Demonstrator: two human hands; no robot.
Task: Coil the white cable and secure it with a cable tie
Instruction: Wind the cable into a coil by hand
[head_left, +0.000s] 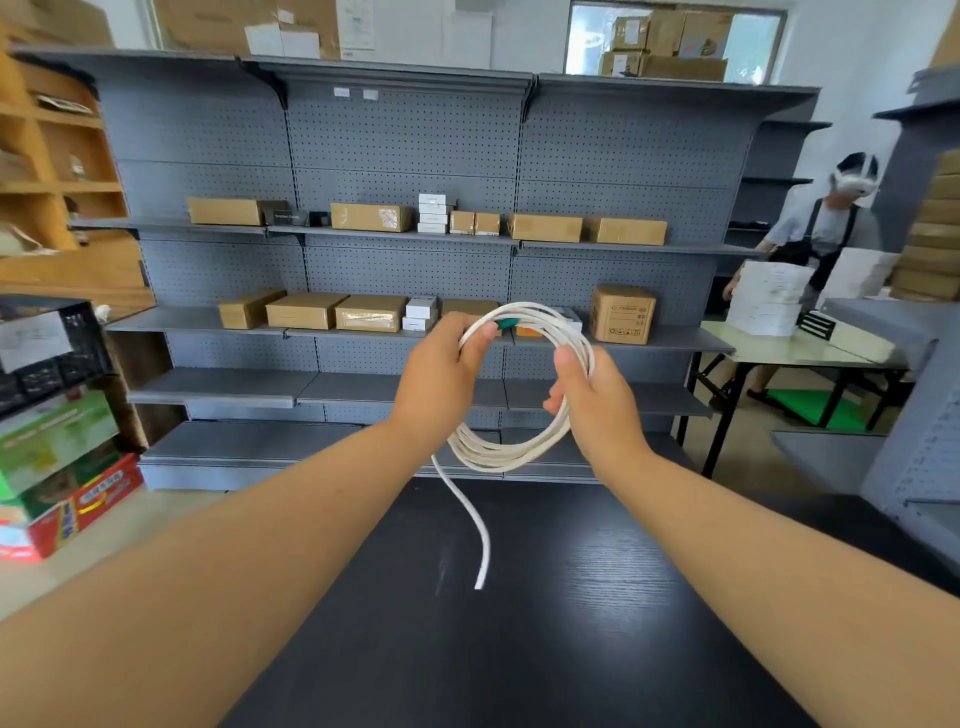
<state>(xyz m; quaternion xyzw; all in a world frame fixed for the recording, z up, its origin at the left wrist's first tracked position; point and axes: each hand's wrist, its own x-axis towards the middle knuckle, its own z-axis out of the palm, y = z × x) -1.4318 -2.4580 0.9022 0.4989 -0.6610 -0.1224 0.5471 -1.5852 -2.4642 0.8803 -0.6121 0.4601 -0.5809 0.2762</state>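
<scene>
While the left hand (441, 374) closes its thumb and fingers around the upper left of the loop, the right hand (597, 400) curls around the right side, thumb in front and fingers behind the strands. Both grips are closed on the white cable (506, 452), which hangs between them as a roughly round coil of several turns, held up in the air above the dark table (571, 623) and not touching it. Just beyond the left fingertips a small green piece (506, 324) shows against the top of the coil; whether it is a plug, a clip or the tie itself cannot be told. From the lower left of the coil 1 loose tail (475, 525) drops and curves down toward the tabletop, its end hanging free.

Judging by that short tail, the coiling step looks nearly finished, with perhaps 1 last partial turn to gather in. No cable tie can be picked out with certainty on the table or in either hand. The next move likely calls for tucking the tail into the bundle, then keeping the turns pinched with 1 hand so they do not spring apart while the other fetches and wraps the tie.

Behind the hands stand grey pegboard shelves (415, 270) carrying cardboard boxes (371, 216).
</scene>
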